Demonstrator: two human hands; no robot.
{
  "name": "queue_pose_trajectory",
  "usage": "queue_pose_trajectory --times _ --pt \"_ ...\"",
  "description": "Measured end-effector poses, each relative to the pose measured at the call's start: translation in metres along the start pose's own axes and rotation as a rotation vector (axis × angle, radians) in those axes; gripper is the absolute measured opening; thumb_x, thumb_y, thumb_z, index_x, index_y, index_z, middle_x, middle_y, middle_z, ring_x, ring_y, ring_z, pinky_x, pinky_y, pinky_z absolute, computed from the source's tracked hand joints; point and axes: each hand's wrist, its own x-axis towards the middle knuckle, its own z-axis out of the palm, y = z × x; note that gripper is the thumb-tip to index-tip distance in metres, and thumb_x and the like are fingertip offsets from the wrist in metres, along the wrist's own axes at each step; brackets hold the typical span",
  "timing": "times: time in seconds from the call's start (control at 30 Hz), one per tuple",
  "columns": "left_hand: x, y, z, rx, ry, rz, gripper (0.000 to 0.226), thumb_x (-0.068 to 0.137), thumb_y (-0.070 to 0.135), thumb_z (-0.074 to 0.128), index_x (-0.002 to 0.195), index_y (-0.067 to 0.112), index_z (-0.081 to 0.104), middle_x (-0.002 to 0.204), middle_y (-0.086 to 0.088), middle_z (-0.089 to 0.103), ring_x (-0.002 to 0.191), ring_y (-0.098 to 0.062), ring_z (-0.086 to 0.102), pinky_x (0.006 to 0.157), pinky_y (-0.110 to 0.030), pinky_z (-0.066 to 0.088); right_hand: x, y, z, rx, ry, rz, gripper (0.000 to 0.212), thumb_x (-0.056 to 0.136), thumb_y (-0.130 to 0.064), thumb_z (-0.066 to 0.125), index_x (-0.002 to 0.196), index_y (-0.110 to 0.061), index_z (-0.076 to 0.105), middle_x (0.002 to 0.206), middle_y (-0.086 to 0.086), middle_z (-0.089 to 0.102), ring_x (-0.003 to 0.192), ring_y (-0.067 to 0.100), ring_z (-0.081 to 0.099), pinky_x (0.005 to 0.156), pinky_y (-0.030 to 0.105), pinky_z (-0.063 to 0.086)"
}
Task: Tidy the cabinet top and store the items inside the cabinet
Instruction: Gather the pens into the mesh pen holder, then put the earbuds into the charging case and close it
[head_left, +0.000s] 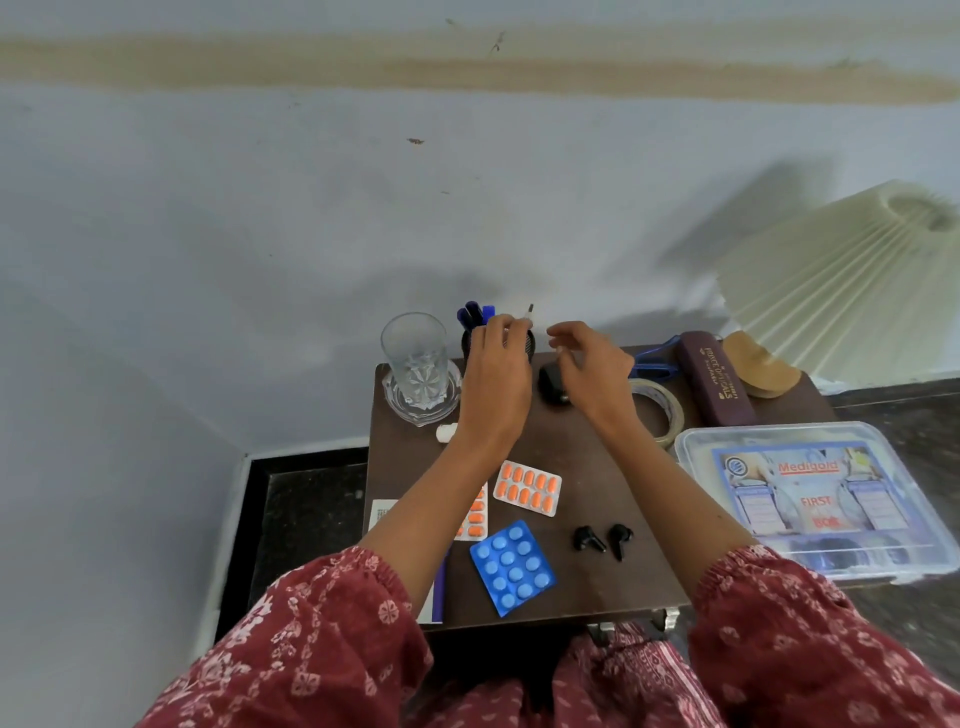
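On the dark brown cabinet top (587, 467), my left hand (496, 374) pinches a thin pen (529, 313) over the black pen holder (527, 345), which holds blue pens (474, 313). My right hand (589, 364) hovers beside it with loosely curled fingers, holding nothing, above a small black case (551, 383). Nearer me lie an orange pill strip (527, 488), a second orange strip (475, 517) partly under my left arm, a blue pill strip (512, 568) and two black earbuds (602, 539).
A drinking glass (415, 358) stands on a glass coaster at the back left, a small white cap (447, 432) beside it. To the right are a tape roll (667, 410), blue scissors (652, 358), a maroon glasses case (714, 376), a first-aid box (810, 499) and a pleated lamp shade (841, 280).
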Motion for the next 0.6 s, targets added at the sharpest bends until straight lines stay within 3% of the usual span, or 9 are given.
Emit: queue_pose_trajectory --times 0.07,0.2,0.33,0.43,0.6 --pt "-0.001 0.007 0.004 -0.01 0.014 -0.003 0.033 0.082 -0.006 0.053 0.114 0.0 0.057 0.118 -0.019 0.057 0.105 -0.034 0.054 0.088 -0.039 0.049 -0.001 0.005 -0.003 0.02 0.016 -0.004 0.027 0.091 -0.009 0.046 0.112 -0.017 0.06 0.112 0.002 0.068 0.109 0.02 0.06 0.105 0.044 0.034" --pt "-0.007 0.019 0.016 -0.02 0.002 -0.04 0.034 0.083 -0.005 0.052 0.116 0.0 0.056 0.117 -0.019 0.056 0.109 -0.035 0.053 0.093 -0.04 0.046 -0.003 0.018 -0.01 0.076 0.001 -0.032 0.025 0.09 -0.008 0.048 0.108 -0.013 0.063 0.111 0.005 0.068 0.107 0.023 0.061 0.099 0.049 0.042" --pt "-0.019 0.027 0.03 0.0 -0.058 -0.133 0.037 0.083 -0.002 0.052 0.119 -0.002 0.054 0.119 -0.021 0.055 0.108 -0.036 0.051 0.095 -0.039 0.041 -0.004 0.031 -0.016 0.104 -0.06 -0.062 0.024 0.089 -0.001 0.049 0.108 -0.003 0.063 0.11 0.013 0.068 0.105 0.026 0.061 0.097 0.033 0.046" --pt "-0.028 0.029 0.041 -0.007 -0.12 -0.212 0.04 0.085 -0.001 0.051 0.125 -0.002 0.049 0.123 -0.021 0.052 0.111 -0.036 0.048 0.097 -0.039 0.038 -0.003 0.038 -0.015 0.038 -0.148 -0.068 0.026 0.088 0.0 0.047 0.11 0.0 0.061 0.109 0.017 0.065 0.103 0.028 0.059 0.086 0.024 0.041" --pt "-0.036 0.024 0.07 0.007 -0.207 -0.339 0.04 0.09 0.005 0.047 0.13 0.001 0.044 0.127 -0.019 0.051 0.116 -0.034 0.047 0.098 -0.038 0.036 -0.004 0.049 -0.008 -0.163 -0.304 -0.192 0.031 0.088 -0.003 0.045 0.117 0.0 0.054 0.12 0.021 0.054 0.109 0.036 0.051 0.091 0.039 0.039"
